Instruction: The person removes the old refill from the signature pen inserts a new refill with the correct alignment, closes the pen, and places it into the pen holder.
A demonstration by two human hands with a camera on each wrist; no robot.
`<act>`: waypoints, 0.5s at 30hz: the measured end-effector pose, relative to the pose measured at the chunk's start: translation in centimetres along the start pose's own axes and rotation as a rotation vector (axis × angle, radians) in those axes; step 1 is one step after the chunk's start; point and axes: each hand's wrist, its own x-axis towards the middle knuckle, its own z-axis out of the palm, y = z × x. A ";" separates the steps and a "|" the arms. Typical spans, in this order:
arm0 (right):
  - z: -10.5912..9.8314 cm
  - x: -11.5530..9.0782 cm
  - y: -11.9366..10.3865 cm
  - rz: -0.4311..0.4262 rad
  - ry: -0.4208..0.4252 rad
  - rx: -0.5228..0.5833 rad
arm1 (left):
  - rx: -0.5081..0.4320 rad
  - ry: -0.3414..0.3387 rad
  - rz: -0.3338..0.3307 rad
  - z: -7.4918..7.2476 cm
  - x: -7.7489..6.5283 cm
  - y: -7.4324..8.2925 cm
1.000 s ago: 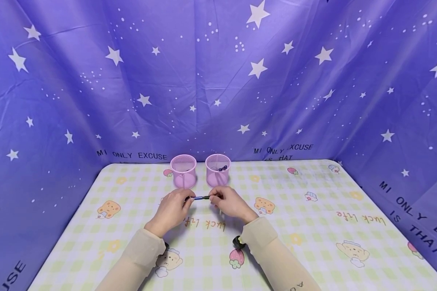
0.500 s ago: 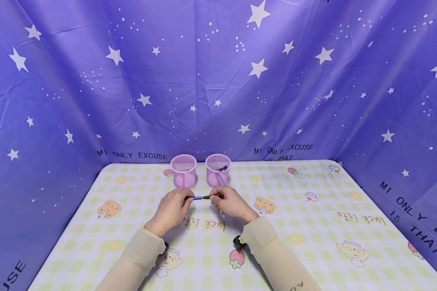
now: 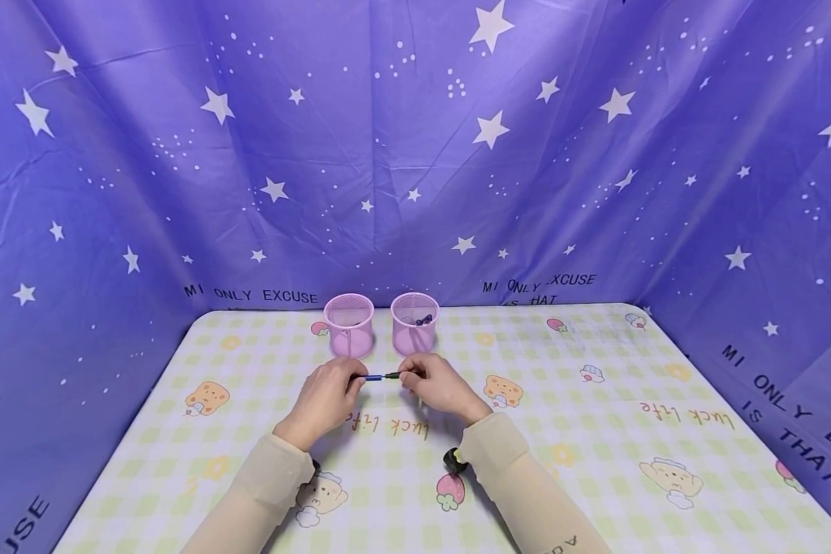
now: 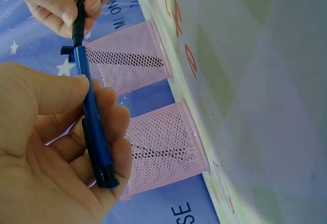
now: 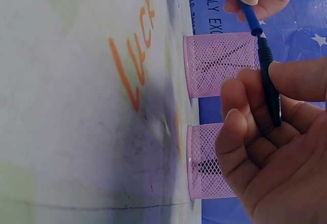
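Note:
Two parts of a pen meet end to end between my hands, above the table. My left hand (image 3: 325,396) holds the blue barrel (image 4: 94,116), its thumb on top and fingers curled beneath; a black clip (image 4: 91,150) lies along the barrel's lower end. With thumb and fingers, my right hand (image 3: 439,385) pinches the black ribbed grip section (image 5: 267,70). A narrow gap shows between barrel and grip section, with a thin piece bridging it in the head view. Just beyond the hands stand two pink mesh cups, one left (image 3: 349,338) and one right (image 3: 415,338).
Several small dark pieces (image 3: 424,320) lie in the right cup. The left cup's contents are hard to make out. A checked cloth (image 3: 582,438) with cartoon prints covers the table, and a purple star curtain (image 3: 402,154) hangs behind and at both sides.
The blue barrel and black grip section have drawn slightly apart, and a thin pale piece now shows between them. Both hands stay almost in place; the cups have not moved.

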 end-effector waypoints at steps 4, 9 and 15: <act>0.0 0.0 0.0 -0.003 -0.004 0.000 | 0.000 -0.001 -0.001 0.0 0.1 -0.1; 0.0 0.0 0.1 -0.006 0.004 0.004 | -0.003 0.001 -0.005 -0.1 0.1 -0.2; 0.0 0.1 0.3 -0.008 0.003 0.004 | 0.001 -0.001 -0.010 -0.2 0.1 -0.3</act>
